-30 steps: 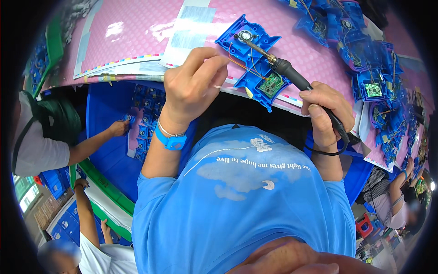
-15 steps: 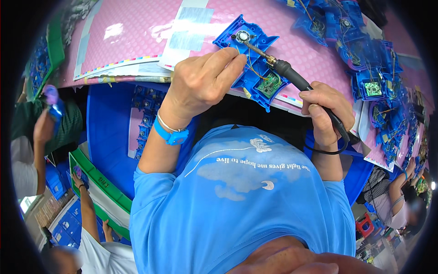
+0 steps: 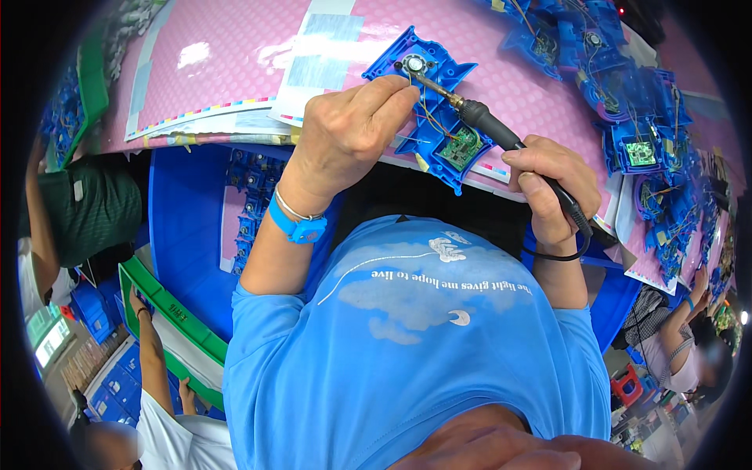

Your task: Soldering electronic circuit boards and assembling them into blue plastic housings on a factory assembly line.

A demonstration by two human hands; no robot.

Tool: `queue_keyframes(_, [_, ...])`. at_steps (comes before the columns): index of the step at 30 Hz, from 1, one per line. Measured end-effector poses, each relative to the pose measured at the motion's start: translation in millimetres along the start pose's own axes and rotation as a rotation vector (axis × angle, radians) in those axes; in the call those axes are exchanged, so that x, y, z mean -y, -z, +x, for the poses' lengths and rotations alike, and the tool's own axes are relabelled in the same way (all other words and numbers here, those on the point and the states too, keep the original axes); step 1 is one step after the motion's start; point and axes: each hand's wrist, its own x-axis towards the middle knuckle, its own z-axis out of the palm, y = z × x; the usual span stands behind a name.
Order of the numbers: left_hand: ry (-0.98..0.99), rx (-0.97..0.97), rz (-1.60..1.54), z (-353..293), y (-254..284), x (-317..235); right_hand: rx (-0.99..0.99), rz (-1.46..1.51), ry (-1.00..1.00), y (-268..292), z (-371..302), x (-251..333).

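The right hand [image 3: 558, 178] grips the soldering iron's handle [image 3: 492, 127], likely avoiding heat; near the round speaker [image 3: 415, 62], the left hand [image 3: 342, 135] pinches something I can't identify

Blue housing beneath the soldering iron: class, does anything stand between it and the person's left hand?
Nothing visible does: the left hand is at the left edge of the blue housing. The soldering iron, in the right hand, slants in from the other side.
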Motion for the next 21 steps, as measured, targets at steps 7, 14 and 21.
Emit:
queue_keyframes(7, [0.031,0.035,-0.009,1.6,1.3,-1.6,-0.010,0.005,-0.008,0.9,-1.6,1.8])
queue_keyframes(14, [0.030,0.017,-0.017,2.0,0.9,-1.6,-0.039,-0.007,0.001,3.5,-5.3,3.0])
queue_keyframes(21, [0.039,0.017,-0.036,1.6,-0.6,0.2,-0.054,-0.010,-0.014,4.7,-5.9,4.0])
